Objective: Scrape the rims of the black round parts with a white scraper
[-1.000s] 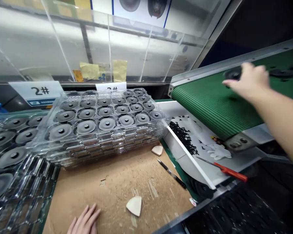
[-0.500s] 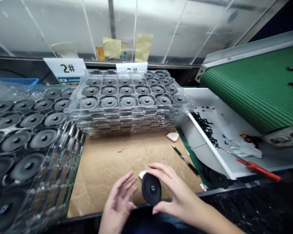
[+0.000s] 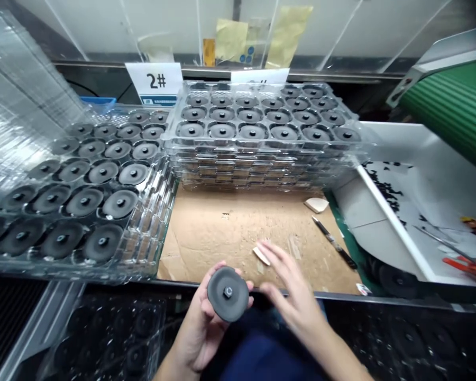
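A round black rubber-like disc [image 3: 227, 294] with a small hub in its middle rests in my left hand [image 3: 204, 323], whose fingers curl round its edge from beneath. My right hand [image 3: 291, 296] is apart from the disc, just to its right, with fingers stretched out and nothing held. Close by its fingertips, a small off-white wedge-shaped piece [image 3: 261, 256] lies on the cardboard sheet [image 3: 206, 233]. A second off-white piece [image 3: 316, 205] and a dark pen-like tool [image 3: 333, 242] lie farther right on the cardboard.
Clear plastic trays of similar discs are stacked at the back [image 3: 262, 151] and on the left [image 3: 143, 222]. On the right, a white bin [image 3: 396, 238] holds small black scraps and a red-handled tool [image 3: 466, 264]. A green conveyor belt [image 3: 456, 100] slopes above it.
The disc has passed from my right hand to my left, and its hub side now faces up. My right hand has opened away from it. The camera view has turned left and down.
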Demonstrator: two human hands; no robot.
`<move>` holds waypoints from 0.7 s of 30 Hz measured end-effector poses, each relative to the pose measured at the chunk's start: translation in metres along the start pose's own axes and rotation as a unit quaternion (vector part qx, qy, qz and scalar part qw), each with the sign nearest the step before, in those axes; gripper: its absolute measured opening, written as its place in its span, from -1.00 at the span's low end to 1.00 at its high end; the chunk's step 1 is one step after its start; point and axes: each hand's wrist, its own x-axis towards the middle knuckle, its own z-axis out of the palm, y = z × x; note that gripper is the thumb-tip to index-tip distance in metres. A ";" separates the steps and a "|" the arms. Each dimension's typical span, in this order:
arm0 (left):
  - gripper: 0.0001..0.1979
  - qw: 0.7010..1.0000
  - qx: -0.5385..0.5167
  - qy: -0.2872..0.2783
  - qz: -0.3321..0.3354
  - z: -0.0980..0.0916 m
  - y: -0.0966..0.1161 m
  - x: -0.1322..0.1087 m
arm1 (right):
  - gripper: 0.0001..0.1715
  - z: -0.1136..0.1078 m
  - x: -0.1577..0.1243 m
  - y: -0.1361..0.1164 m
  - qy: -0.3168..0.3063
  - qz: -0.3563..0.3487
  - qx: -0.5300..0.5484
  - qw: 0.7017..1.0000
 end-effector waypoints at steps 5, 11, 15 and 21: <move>-0.42 0.999 -0.039 0.017 0.031 -0.004 0.007 -0.008 | -0.60 0.030 0.004 0.037 0.027 0.038 -0.090 0.995; -0.41 0.996 -0.042 0.038 0.068 -0.008 0.007 -0.008 | -0.63 0.036 0.022 0.069 0.049 0.034 -0.060 0.996; -0.40 0.996 -0.026 0.044 0.078 -0.004 0.005 -0.007 | -0.64 0.016 0.040 0.058 0.094 0.071 -0.018 0.993; -0.39 0.994 0.033 0.077 0.074 0.002 0.000 0.002 | -0.77 -0.019 0.030 -0.049 0.029 -0.060 0.166 0.984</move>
